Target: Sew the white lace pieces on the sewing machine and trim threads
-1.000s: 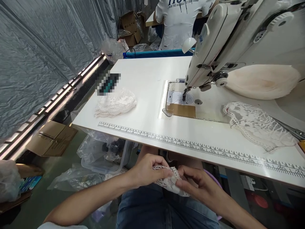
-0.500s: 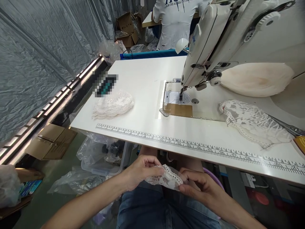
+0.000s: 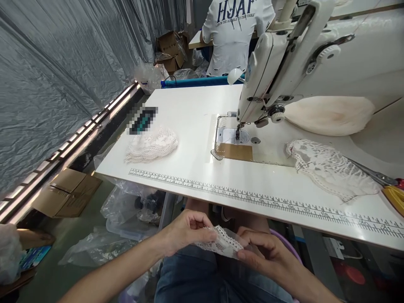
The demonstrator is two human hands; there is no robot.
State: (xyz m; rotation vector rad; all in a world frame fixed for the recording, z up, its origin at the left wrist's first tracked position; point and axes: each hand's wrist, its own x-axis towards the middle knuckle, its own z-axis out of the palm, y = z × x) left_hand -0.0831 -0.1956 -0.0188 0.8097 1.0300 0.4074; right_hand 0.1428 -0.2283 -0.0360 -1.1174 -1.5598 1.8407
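Note:
Over my lap, below the table's front edge, I hold a small white lace piece [image 3: 222,242] between both hands. My left hand [image 3: 184,230] pinches its left end, fingers closed on it. My right hand [image 3: 265,254] pinches its right end with thumb and fingers. A white sewing machine [image 3: 303,71] stands on the white table [image 3: 195,160], its needle [image 3: 237,134] well above and beyond my hands. A stack of lace pieces [image 3: 151,145] lies at the table's left. More lace [image 3: 328,168] is spread at the right.
A printed ruler [image 3: 252,198] runs along the table's front edge. Cream padded cups [image 3: 328,114] sit behind the machine arm; scissors [image 3: 385,183] lie at the right edge. A person in a white shirt [image 3: 236,33] works beyond. Plastic bags [image 3: 126,202] and cardboard boxes [image 3: 66,191] lie on the floor at left.
The lace piece has been turned and flattened between my hands. The view has tilted up slightly, so the table sits lower in frame. Both hands keep their grip.

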